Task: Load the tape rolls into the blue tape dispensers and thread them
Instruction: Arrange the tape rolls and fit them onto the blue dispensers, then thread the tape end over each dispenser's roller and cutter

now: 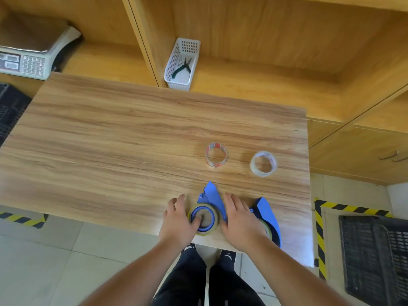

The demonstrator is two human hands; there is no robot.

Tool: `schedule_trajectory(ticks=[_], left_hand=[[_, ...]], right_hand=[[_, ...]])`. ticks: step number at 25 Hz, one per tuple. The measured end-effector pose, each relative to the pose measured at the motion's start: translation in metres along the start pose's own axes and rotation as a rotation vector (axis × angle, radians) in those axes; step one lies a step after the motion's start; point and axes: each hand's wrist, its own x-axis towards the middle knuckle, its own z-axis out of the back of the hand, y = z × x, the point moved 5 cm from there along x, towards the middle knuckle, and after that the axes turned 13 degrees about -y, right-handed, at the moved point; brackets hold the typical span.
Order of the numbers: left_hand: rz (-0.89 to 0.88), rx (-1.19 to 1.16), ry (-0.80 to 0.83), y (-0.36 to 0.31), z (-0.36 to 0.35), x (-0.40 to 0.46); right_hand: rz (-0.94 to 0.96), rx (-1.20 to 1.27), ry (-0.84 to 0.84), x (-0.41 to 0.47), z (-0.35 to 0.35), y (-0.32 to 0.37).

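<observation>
**Two blue dispensers at the near table edge, both with rolls on**

The left blue dispenser [211,203] lay flat near the table's [110,140] front edge, with a yellowish tape roll [204,218] seated on its hub. The person's left hand [180,221] sat against that roll, fingers loosely spread and the thumb poked into the hub hole. The right hand [239,224] lay flat and open, fingers together, between the two dispensers and partly covering the right blue dispenser [268,215], which also seemed to carry a roll, mostly hidden. Further back on the table were two loose rolls, well apart from the hands: a red-printed roll [216,155] and a clear roll [263,163]. On the shelf behind stood a white basket [174,62] with pliers [182,67] in it, and a weighing scale [33,54] far left.
</observation>
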Motion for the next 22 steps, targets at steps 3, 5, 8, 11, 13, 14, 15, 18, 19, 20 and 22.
schedule_trajectory(ticks=[3,5,8,11,13,14,15,18,19,20,22], left_hand=[[0.041,-0.026,0.065,0.007,-0.004,0.007],[0.044,-0.014,0.107,0.010,-0.007,0.012],[0.045,0.000,0.161,0.011,-0.012,0.019],[0.056,-0.024,0.198,0.008,-0.014,0.024],[0.043,-0.022,0.226,0.005,-0.016,0.028],[0.034,-0.015,0.238,0.003,-0.016,0.030],[0.028,-0.007,0.249,0.001,-0.017,0.031],[0.020,0.002,0.268,-0.003,-0.017,0.033],[0.021,0.004,0.276,-0.004,-0.017,0.032],[0.026,-0.001,0.282,-0.004,-0.017,0.032],[0.053,-0.012,0.295,-0.004,-0.016,0.032]], right_hand=[[-0.107,0.074,0.059,0.007,-0.014,0.012],[-0.165,0.094,0.095,0.011,-0.022,0.016],[-0.253,0.079,0.100,0.016,-0.031,0.018],[-0.351,0.052,0.097,0.019,-0.034,0.018],[-0.390,0.068,0.092,0.020,-0.036,0.019],[-0.403,0.070,0.090,0.021,-0.037,0.019],[-0.411,0.066,0.089,0.022,-0.037,0.020],[-0.427,0.040,0.085,0.024,-0.040,0.023],[-0.427,0.031,0.088,0.024,-0.041,0.025],[-0.425,0.026,0.089,0.024,-0.043,0.027],[-0.423,0.031,0.087,0.024,-0.045,0.029]])
